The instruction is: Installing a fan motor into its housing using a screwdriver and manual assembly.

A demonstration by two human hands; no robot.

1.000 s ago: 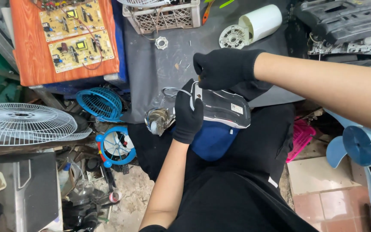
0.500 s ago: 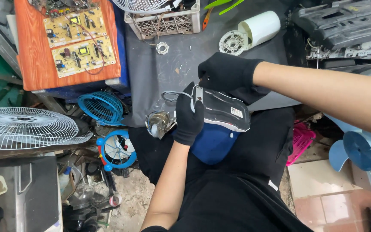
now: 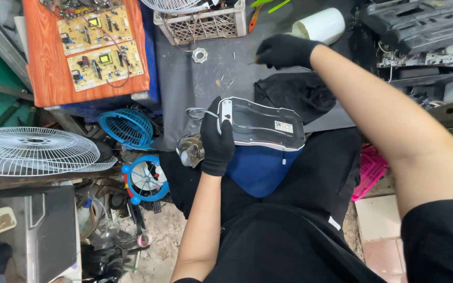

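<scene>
My left hand, in a black glove, grips the left end of a fan base lying on my lap, its grey underside up, with a white rim and a blue body below. A thin cable loops out beside my thumb. My right hand, also gloved, is over the grey tabletop beyond the base, its fingers pinched on a small screw. A few loose screws lie on the tabletop between both hands.
An orange board with circuit boards lies at the back left, with a plastic crate, a white ring and a white roll nearby. Black cloth lies under my right arm. Fan grilles sit left.
My right hand has left the fan base and moved up to the tabletop near the white roll. My left hand still grips the base, whose grey underside now shows in full.
</scene>
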